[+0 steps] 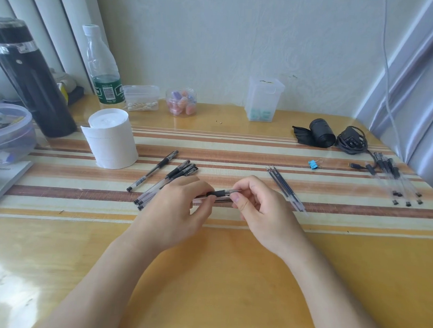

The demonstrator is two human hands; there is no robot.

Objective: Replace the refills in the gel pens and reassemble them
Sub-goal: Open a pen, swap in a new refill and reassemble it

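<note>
The left hand (179, 206) grips the gel pen (221, 193), the right hand (260, 210) pinches its tip; a slip could roll that tip among the refills (283, 189) beside that hand

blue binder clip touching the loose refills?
No, the blue binder clip lies apart from the loose refills, off to their right with a gap between them.

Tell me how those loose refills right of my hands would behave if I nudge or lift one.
The refills are thin round tubes lying flat on the striped mat, so a sideways nudge would probably roll them. They look very light and, being so slender, may flex a little if lifted by one end.
</note>
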